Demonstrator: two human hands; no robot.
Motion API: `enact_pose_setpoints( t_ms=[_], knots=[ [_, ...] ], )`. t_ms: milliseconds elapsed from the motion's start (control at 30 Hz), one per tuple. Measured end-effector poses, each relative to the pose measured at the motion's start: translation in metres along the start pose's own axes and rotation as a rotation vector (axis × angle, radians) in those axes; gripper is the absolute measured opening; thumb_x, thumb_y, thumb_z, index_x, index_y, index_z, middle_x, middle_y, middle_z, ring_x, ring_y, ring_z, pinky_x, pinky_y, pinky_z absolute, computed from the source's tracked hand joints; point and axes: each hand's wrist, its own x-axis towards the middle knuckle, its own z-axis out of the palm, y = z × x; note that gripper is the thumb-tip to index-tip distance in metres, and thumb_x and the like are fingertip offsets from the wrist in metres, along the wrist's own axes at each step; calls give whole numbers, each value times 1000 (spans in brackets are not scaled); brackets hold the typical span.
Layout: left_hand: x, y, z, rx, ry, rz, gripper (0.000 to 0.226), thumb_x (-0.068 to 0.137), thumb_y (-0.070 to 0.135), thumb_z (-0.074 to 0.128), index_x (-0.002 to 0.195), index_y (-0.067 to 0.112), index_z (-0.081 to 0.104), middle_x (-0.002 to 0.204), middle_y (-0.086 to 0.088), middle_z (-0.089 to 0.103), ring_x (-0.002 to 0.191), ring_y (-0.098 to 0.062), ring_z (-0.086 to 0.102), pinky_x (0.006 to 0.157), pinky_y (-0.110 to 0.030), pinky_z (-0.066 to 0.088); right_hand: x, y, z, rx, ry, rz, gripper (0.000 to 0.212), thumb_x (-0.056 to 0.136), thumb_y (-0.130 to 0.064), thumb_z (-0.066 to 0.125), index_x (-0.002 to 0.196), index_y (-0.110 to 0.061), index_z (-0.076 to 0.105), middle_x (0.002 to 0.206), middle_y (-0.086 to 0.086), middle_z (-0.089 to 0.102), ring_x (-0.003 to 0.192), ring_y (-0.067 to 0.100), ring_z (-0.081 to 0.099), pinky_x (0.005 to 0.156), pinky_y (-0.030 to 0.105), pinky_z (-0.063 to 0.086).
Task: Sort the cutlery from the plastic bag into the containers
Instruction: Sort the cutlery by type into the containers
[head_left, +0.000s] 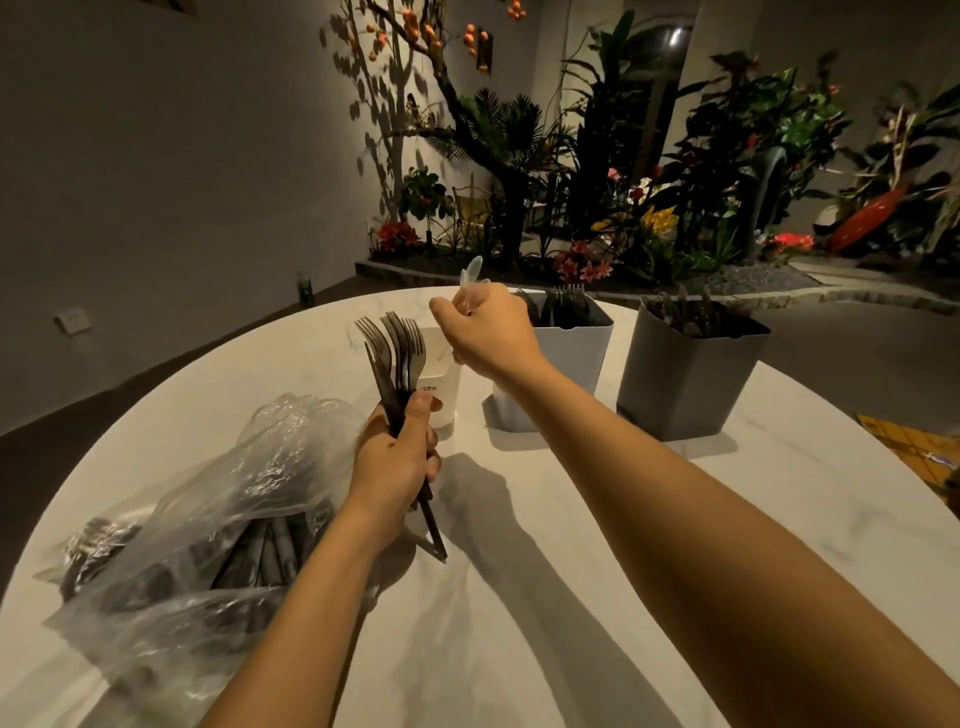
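A plain grey wall fills the left, with a small white wall plate low down above the dark floor. Warm light falls on the far corner, throwing leaf shadows behind a bare-branched tree with orange fruits. A stone-edged gravel bed holds dense green plants and red, pink and yellow flowers. Nearest lies a round white marble-patterned table top, lit from above
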Motion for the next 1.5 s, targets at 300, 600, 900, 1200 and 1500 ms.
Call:
enact_pose_setpoints(
  t_ms=[300, 600, 900, 1200, 1500],
  knots=[
    [2, 0, 0, -7, 79, -1, 36, 104, 40, 54, 112, 6, 64, 59, 3, 43, 53, -14, 39, 50, -28, 36, 30, 9, 32, -181, -63, 2, 33, 90, -46, 71, 69, -23, 60, 73, 0, 71, 76, 17, 71, 76, 41, 60],
    [10, 1, -8, -80, 240, -24, 38, 105, 39, 53, 108, 4, 65, 58, 3, 45, 50, -13, 40, 49, -29, 37, 43, 7, 63, -393, -145, 26, 27, 87, -39, 75, 91, -14, 66, 85, 4, 65, 82, 22, 63, 63, 30, 43],
    [12, 1, -10, -106, 240, -52, 39, 106, 40, 51, 111, 3, 62, 53, 7, 45, 49, -12, 40, 50, -29, 37, 49, 3, 65, -513, -336, 145, 28, 81, -23, 78, 99, -11, 61, 92, 7, 61, 88, 26, 59, 69, 32, 47],
    [14, 2, -11, -133, 222, -54, 41, 106, 37, 51, 115, -2, 61, 59, 1, 43, 50, -12, 38, 48, -26, 36, 53, -1, 55, -446, -398, 201, 36, 73, -13, 85, 103, -11, 64, 101, 9, 66, 90, 25, 63, 68, 26, 52],
    [5, 9, -5, -104, 129, -53, 35, 104, 36, 56, 112, 3, 65, 57, 4, 40, 47, -11, 34, 43, -24, 29, 13, 0, 30, -174, -225, 58, 45, 78, 7, 63, 120, -9, 68, 115, 6, 64, 104, 21, 60, 88, 33, 57]
  ],
)
